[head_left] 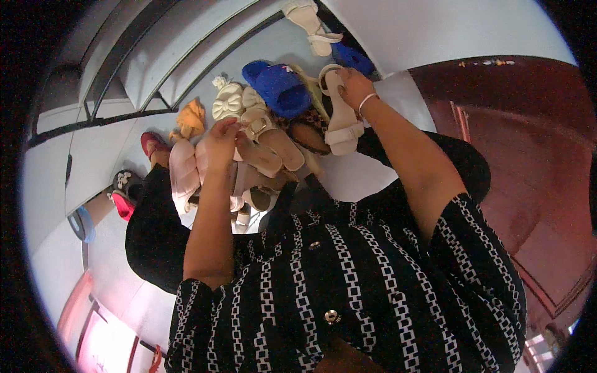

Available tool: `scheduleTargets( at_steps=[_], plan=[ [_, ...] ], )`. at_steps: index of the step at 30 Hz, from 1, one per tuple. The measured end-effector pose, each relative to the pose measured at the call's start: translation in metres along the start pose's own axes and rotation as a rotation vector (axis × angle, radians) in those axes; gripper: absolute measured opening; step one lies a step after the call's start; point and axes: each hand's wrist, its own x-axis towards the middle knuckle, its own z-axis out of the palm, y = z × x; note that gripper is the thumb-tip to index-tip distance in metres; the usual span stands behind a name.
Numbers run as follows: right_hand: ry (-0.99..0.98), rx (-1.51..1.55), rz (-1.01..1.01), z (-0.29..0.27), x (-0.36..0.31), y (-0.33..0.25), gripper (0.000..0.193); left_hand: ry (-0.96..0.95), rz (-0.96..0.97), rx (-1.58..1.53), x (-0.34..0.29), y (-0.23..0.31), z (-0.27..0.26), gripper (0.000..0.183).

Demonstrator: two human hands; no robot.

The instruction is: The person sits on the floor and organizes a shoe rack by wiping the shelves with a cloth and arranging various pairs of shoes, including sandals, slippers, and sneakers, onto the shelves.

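Cream strappy sandal [342, 117] now, pinching it by the heel end with right hand [356, 90], right of the fuzzy blue slipper [283, 90], with left hand [220, 140] near buckled beige sandals [286, 153], grip impossible to tell, risking a drop from pinching too lightly!

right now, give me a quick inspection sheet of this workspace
Surface: pale floor, footwear piled between the person's legs.
Job's things: beige sandal in the right hand; tan sandals beside the left hand.
Clutter: blue slipper, pink slippers, red shoe.
Hands: right grips the sandal's upper end; left's grip unclear.
Cables: nothing seen.
Surroundings: dark red panelled surface at right.
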Motion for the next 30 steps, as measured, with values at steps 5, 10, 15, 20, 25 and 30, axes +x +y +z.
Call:
scheduleTargets(
  at_steps=[5,10,15,20,25,30],
  plan=[
    [-0.206,-0.155,-0.090,0.007,0.054,-0.014,0.047,0.057,-0.057,0.228,-0.023,0.013,-0.010,0.020],
    [-0.723,-0.390,-0.362,-0.011,0.065,-0.019,0.026,-0.126,-0.179,0.099,-0.041,0.025,0.006,0.019],
    [-0.876,0.032,-0.285,-0.152,0.041,-0.100,0.029,-0.617,-0.111,0.165,-0.040,0.030,0.030,0.028],
    [-0.410,0.904,-0.119,-0.243,-0.004,-0.177,0.026,-1.108,-0.121,0.017,-0.065,0.057,0.069,0.057],
    [-0.226,1.581,-0.012,-0.206,-0.047,-0.218,0.022,-0.676,0.018,-0.882,-0.058,0.081,0.065,0.071],
    [-0.276,1.138,-0.216,-0.162,-0.087,-0.230,0.023,-0.341,0.081,-0.959,-0.047,0.112,0.021,0.053]
  ],
)
